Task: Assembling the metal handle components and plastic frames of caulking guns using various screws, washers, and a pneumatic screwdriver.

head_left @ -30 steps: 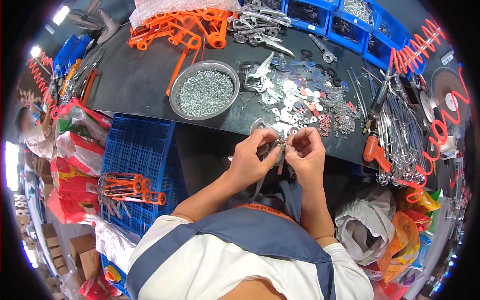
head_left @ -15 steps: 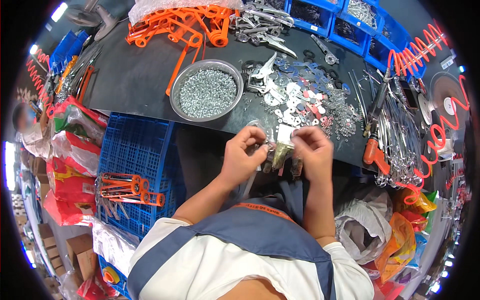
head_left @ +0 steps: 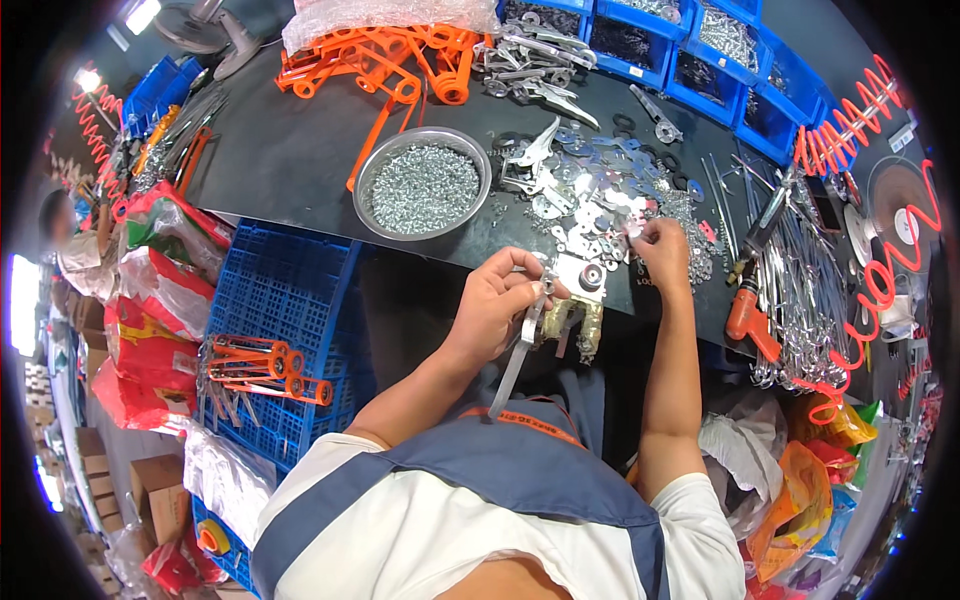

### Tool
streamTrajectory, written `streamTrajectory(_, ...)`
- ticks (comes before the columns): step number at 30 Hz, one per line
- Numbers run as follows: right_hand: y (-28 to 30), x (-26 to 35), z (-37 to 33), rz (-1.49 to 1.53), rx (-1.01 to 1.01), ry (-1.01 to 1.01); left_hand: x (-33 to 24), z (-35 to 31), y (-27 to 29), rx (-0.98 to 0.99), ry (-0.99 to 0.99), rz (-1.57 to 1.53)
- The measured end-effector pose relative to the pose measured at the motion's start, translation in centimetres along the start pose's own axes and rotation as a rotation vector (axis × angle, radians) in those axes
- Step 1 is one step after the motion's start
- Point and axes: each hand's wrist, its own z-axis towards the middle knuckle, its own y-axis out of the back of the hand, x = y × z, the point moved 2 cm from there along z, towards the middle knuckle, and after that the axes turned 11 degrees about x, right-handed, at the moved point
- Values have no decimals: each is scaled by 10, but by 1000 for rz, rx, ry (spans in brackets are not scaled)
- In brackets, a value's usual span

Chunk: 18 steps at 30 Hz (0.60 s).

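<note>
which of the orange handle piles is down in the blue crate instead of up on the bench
The small bundle of orange handles lying on the blue crate, left of the left hand. The bigger heap of orange handles sits on the black bench.

Left hand point(head_left: 497, 300) grips a long flat metal blade piece point(head_left: 517, 352), its tip hanging down toward the torso, at the near edge of the black bench point(head_left: 290, 160). Right hand point(head_left: 662, 252) reaches into the scattered small metal parts point(head_left: 600, 205), fingertips pinched. Round bowl of screws point(head_left: 422, 183) sits left of them; blue crate point(head_left: 285, 300) below.
</note>
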Motion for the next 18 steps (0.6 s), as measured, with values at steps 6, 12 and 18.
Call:
streamTrajectory(6,26,89,-79,497,12,38,7,3,6,-57,-40,-27)
streamTrajectory(12,15,158,-123,166,-197,721,14,7,9,-93,9,62)
streamTrajectory(18,12,171,-114,114,-59,819,14,1,15,-159,-20,236)
